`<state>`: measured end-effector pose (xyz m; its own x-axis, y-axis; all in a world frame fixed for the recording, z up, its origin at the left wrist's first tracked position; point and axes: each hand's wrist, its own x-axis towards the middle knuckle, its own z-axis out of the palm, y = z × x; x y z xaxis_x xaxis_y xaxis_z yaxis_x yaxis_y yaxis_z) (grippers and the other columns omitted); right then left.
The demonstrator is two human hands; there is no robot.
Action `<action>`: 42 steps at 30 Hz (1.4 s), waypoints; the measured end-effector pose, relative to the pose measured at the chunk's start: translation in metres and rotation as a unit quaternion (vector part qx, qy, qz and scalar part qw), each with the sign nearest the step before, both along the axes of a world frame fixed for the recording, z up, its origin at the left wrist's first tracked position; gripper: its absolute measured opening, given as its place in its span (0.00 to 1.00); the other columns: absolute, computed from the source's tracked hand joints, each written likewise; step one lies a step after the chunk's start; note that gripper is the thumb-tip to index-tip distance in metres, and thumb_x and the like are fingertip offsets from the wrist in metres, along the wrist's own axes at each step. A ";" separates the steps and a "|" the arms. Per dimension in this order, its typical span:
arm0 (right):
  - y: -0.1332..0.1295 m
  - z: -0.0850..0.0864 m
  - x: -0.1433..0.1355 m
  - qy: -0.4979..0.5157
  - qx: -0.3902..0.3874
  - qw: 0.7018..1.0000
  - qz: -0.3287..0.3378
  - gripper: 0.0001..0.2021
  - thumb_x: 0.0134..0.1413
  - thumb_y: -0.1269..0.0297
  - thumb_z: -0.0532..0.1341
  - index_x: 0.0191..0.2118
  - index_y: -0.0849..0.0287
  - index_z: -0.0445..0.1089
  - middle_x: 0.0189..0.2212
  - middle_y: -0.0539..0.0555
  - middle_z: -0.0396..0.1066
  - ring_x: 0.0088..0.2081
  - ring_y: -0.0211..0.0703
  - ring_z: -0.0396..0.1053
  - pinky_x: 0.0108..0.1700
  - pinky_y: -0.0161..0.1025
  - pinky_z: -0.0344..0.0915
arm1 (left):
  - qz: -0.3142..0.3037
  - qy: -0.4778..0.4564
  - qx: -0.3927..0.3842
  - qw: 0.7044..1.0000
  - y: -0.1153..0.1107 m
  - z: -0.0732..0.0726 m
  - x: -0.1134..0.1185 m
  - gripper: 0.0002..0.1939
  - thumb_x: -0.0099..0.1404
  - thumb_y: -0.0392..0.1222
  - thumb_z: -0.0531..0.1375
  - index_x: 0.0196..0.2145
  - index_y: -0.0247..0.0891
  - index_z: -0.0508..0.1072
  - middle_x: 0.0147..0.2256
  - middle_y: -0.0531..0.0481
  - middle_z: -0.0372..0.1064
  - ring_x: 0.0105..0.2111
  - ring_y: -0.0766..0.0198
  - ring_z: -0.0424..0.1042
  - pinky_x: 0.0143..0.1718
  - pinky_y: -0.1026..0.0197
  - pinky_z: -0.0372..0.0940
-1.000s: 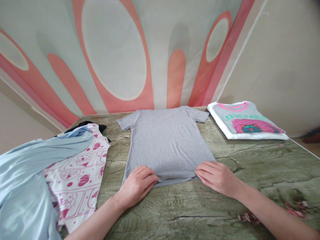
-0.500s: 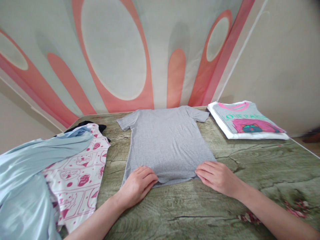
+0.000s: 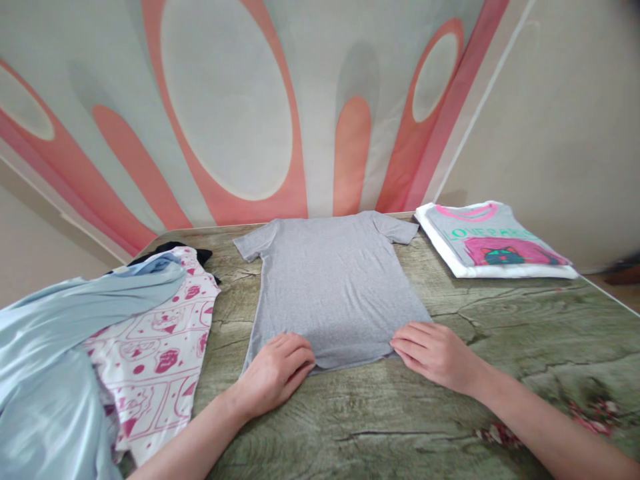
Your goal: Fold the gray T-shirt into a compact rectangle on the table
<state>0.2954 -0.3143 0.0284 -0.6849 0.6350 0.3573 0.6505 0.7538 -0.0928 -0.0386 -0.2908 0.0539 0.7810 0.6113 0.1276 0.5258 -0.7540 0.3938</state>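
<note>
A grey short-sleeved T-shirt (image 3: 335, 287) lies spread flat on the table, sleeves at the far side and hem towards me. My left hand (image 3: 277, 370) is closed on the hem near its left corner, fingers curled together over the cloth. At the right part of the hem, my right hand (image 3: 433, 353) pinches the fabric with its fingers pressed together. Both thumbs are mostly hidden from view.
Folded shirts (image 3: 500, 243) are stacked at the far right, a grey one with pink collar on top. On the left lie a light blue garment (image 3: 75, 320) and a white cloth with pink print (image 3: 165, 353). The wood-patterned table (image 3: 380, 427) meets a patterned wall behind.
The loose fold along the T-shirt's hem between my hands has flattened, and the cloth there is smoother. My hands have barely moved.
</note>
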 end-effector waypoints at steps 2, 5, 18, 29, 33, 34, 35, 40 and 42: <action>0.000 0.001 0.000 0.001 0.001 1.000 0.001 0.08 0.56 0.72 0.53 0.38 0.60 0.69 0.33 0.54 0.71 0.36 0.39 0.67 0.38 0.37 0.63 | -0.003 0.001 -0.005 1.000 0.000 0.001 0.000 0.09 0.66 0.37 0.49 0.37 0.38 0.68 0.38 0.47 0.65 0.39 0.63 0.63 0.43 0.60 0.59; -0.001 0.002 0.000 -0.001 -0.002 1.000 0.001 0.08 0.56 0.71 0.53 0.37 0.60 0.69 0.33 0.54 0.71 0.36 0.39 0.67 0.38 0.37 0.63 | -0.008 0.005 -0.011 1.000 0.000 0.001 0.000 0.08 0.66 0.37 0.49 0.37 0.38 0.68 0.38 0.47 0.65 0.40 0.63 0.63 0.44 0.59 0.58; 0.002 0.015 -0.005 0.070 -0.133 0.988 -0.018 0.08 0.57 0.69 0.53 0.35 0.57 0.70 0.34 0.52 0.70 0.35 0.37 0.67 0.39 0.35 0.62 | 0.017 0.023 -0.047 0.998 -0.002 0.012 0.004 0.10 0.67 0.41 0.48 0.38 0.40 0.69 0.40 0.48 0.63 0.40 0.62 0.62 0.44 0.59 0.58; 0.139 0.023 -0.047 -0.038 -0.127 0.988 -0.080 0.11 0.57 0.65 0.53 0.40 0.58 0.71 0.37 0.55 0.71 0.36 0.40 0.69 0.38 0.35 0.60 | 0.054 -0.035 -0.077 0.995 -0.002 0.003 0.002 0.06 0.65 0.38 0.52 0.37 0.39 0.68 0.39 0.48 0.63 0.41 0.62 0.62 0.44 0.60 0.58; 0.182 0.022 -0.069 -0.109 -0.100 0.980 -0.133 0.12 0.57 0.65 0.53 0.41 0.60 0.71 0.38 0.57 0.71 0.38 0.43 0.69 0.38 0.35 0.60 | 0.060 -0.048 -0.086 0.993 -0.002 -0.001 0.001 0.06 0.64 0.38 0.53 0.38 0.39 0.68 0.40 0.48 0.63 0.41 0.63 0.62 0.45 0.60 0.58; 0.189 0.022 -0.073 -0.133 -0.097 0.976 -0.140 0.12 0.57 0.65 0.53 0.41 0.61 0.71 0.38 0.58 0.71 0.38 0.43 0.69 0.37 0.35 0.60 | 0.060 -0.049 -0.088 0.993 -0.002 -0.002 0.000 0.06 0.64 0.38 0.53 0.38 0.39 0.68 0.39 0.48 0.63 0.41 0.63 0.62 0.45 0.60 0.58; 0.193 0.023 -0.076 -0.155 -0.095 0.973 -0.145 0.12 0.57 0.66 0.52 0.40 0.62 0.72 0.37 0.59 0.71 0.38 0.44 0.70 0.37 0.35 0.60 | 0.059 -0.050 -0.090 0.993 -0.002 -0.002 0.000 0.06 0.64 0.38 0.54 0.37 0.39 0.68 0.39 0.48 0.63 0.41 0.63 0.62 0.45 0.60 0.58; 0.202 0.024 -0.086 -0.194 -0.100 0.965 -0.146 0.14 0.57 0.70 0.50 0.38 0.66 0.73 0.37 0.66 0.72 0.39 0.49 0.70 0.39 0.39 0.60 | 0.048 -0.041 -0.090 0.994 0.000 0.002 0.000 0.08 0.65 0.39 0.53 0.40 0.40 0.70 0.40 0.47 0.63 0.41 0.62 0.62 0.45 0.59 0.58; 0.203 0.024 -0.088 -0.200 -0.100 0.963 -0.149 0.15 0.56 0.71 0.50 0.38 0.67 0.73 0.37 0.67 0.72 0.39 0.51 0.70 0.39 0.40 0.61 | 0.036 -0.028 -0.085 0.995 0.000 0.003 0.001 0.11 0.66 0.39 0.52 0.45 0.42 0.69 0.41 0.47 0.63 0.42 0.62 0.62 0.45 0.58 0.58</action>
<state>0.2073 -0.1117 0.0528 -0.5199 0.8529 -0.0474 0.8485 0.5221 0.0865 -0.0377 -0.2909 0.0573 0.7290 0.6818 0.0604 0.5495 -0.6355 0.5424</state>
